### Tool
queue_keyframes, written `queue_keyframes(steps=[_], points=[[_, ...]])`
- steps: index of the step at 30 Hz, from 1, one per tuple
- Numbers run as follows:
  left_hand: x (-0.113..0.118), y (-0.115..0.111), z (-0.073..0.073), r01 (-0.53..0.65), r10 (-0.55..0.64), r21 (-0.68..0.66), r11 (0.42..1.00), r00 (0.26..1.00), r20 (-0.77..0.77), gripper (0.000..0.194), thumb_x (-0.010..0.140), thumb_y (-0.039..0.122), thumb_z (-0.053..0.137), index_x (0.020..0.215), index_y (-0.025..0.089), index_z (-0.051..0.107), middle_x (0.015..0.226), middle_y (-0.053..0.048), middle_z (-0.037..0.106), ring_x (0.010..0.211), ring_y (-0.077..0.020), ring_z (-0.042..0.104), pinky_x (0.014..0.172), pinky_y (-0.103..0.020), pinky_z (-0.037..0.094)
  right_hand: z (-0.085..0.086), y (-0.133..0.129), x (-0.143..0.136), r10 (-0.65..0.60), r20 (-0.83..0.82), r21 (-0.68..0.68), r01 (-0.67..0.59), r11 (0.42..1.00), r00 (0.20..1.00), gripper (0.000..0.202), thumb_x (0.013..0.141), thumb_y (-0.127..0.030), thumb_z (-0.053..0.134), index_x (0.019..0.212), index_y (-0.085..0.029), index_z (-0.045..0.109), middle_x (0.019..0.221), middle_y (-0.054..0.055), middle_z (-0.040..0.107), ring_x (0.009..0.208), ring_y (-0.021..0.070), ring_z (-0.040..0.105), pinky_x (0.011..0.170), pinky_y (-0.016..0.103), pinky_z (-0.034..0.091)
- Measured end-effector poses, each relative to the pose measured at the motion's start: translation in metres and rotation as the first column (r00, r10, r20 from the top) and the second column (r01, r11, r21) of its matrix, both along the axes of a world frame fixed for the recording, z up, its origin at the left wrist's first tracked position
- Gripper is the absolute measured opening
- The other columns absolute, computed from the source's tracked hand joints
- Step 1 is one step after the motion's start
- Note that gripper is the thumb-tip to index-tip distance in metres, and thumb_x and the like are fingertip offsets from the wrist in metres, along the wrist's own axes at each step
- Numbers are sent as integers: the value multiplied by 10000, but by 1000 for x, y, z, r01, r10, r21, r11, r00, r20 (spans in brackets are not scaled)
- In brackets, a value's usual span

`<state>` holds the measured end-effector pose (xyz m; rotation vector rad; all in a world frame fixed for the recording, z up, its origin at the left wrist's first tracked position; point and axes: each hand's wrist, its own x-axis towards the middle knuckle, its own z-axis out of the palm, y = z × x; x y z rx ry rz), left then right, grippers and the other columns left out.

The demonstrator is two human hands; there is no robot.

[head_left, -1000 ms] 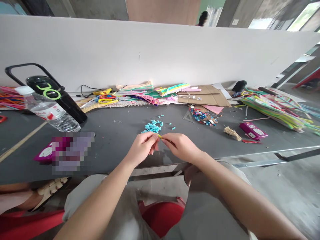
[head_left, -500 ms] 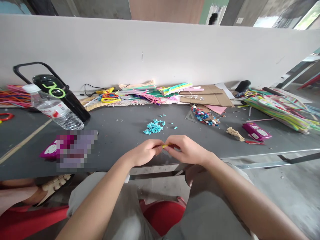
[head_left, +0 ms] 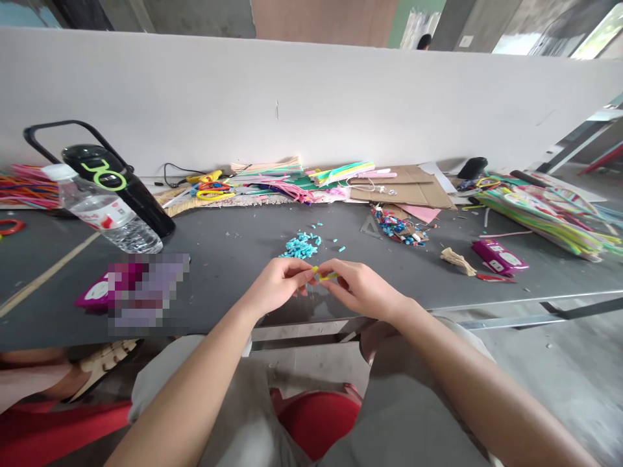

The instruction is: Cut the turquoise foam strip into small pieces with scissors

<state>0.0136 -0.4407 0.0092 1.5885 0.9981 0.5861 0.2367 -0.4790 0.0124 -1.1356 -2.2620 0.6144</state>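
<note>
In front of me, close to the near edge of the table, my left hand (head_left: 278, 285) and my right hand (head_left: 361, 287) meet fingertip to fingertip. Between them is a thin yellow strip (head_left: 329, 277), bent, with one end by the left fingertips. Both hands are closed in a pinch on it. My fingers cover part of the strip, so its full length is hidden. Just beyond my hands lies a heap of small turquoise pieces (head_left: 300, 246), with a few loose ones to its right.
Left stand a clear water bottle (head_left: 109, 211) and a black flask (head_left: 141, 201), near a purple packet (head_left: 100, 290). Bundled coloured strips (head_left: 341, 172) and cardboard (head_left: 413, 188) line the back panel. Right lie a grey triangle (head_left: 370, 226), a raffia-like bundle (head_left: 457, 261) and another purple packet (head_left: 500, 257).
My left hand has risen slightly and its fingers have shifted around the yellow strip. More of the strip shows now, and it appears bent. The right hand has barely moved.
</note>
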Motion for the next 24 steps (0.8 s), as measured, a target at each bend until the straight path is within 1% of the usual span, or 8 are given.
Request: queue_keyframes(steps=[3, 6, 11, 13, 15, 19, 21, 24], points=[[-1, 2, 0, -42, 43, -37, 998, 998, 35, 354, 869, 497, 690, 979, 163, 734, 889, -54, 741, 688, -137, 618, 626, -246, 483, -2, 1, 0, -32, 17, 37, 31, 999, 999, 226, 1010, -236, 518, 1211, -214, 619, 1101, 60, 744, 827, 159, 677, 730, 268, 472], [0, 2, 0, -46, 46, -12, 999, 996, 73, 350, 881, 505, 673, 929, 164, 733, 851, -43, 728, 674, -133, 613, 631, -244, 490, -4, 2, -1, -18, 47, 75, 14, 997, 999, 242, 1041, -248, 460, 1178, -216, 657, 1024, 60, 744, 845, 167, 666, 747, 267, 464], [4, -3, -3, -68, 81, 214, 974, 995, -54, 278, 931, 416, 599, 849, 175, 713, 768, -16, 686, 642, -131, 599, 640, -248, 473, -6, 1, -4, 28, 126, 66, -37, 997, 992, 246, 1031, -206, 440, 1049, -194, 686, 933, 64, 716, 795, 164, 626, 740, 263, 452], [5, -7, -4, -28, 78, 315, 949, 986, -146, 232, 937, 350, 570, 866, 186, 718, 732, -10, 675, 630, -133, 584, 623, -248, 446, -5, 2, -3, 77, 108, 49, -83, 995, 991, 231, 1015, -181, 453, 1014, -190, 684, 936, 64, 711, 794, 161, 614, 741, 262, 450], [7, -10, -4, 39, 41, 350, 936, 975, -219, 194, 925, 287, 557, 887, 196, 724, 719, -7, 678, 622, -135, 573, 603, -247, 424, -3, 4, -1, 119, 51, 24, -120, 992, 992, 213, 1007, -180, 470, 978, -187, 681, 912, 53, 706, 779, 150, 599, 737, 257, 446], [9, -15, 0, 120, -60, 263, 957, 973, -224, 222, 930, 314, 565, 803, 194, 702, 744, -14, 707, 623, -137, 601, 617, -248, 449, 3, 8, 4, 29, -88, -24, -32, 999, 996, 157, 993, -233, 536, 918, -181, 663, 797, 9, 657, 657, 114, 519, 657, 236, 415], [11, -16, 3, 123, -96, 204, 971, 986, -137, 264, 938, 367, 580, 788, 187, 702, 770, -24, 720, 640, -138, 617, 638, -246, 477, 4, 9, 5, -27, -147, -24, 24, 999, 989, 144, 982, -259, 567, 893, -180, 647, 772, 0, 629, 625, 106, 480, 616, 229, 396], [14, -16, 5, 71, -76, 145, 987, 997, 29, 265, 925, 407, 620, 834, 180, 723, 806, -33, 730, 645, -133, 614, 643, -239, 510, 3, 10, 5, -29, -161, 20, 33, 999, 987, 151, 994, -255, 549, 918, -184, 657, 819, 17, 651, 674, 115, 522, 641, 229, 405]])
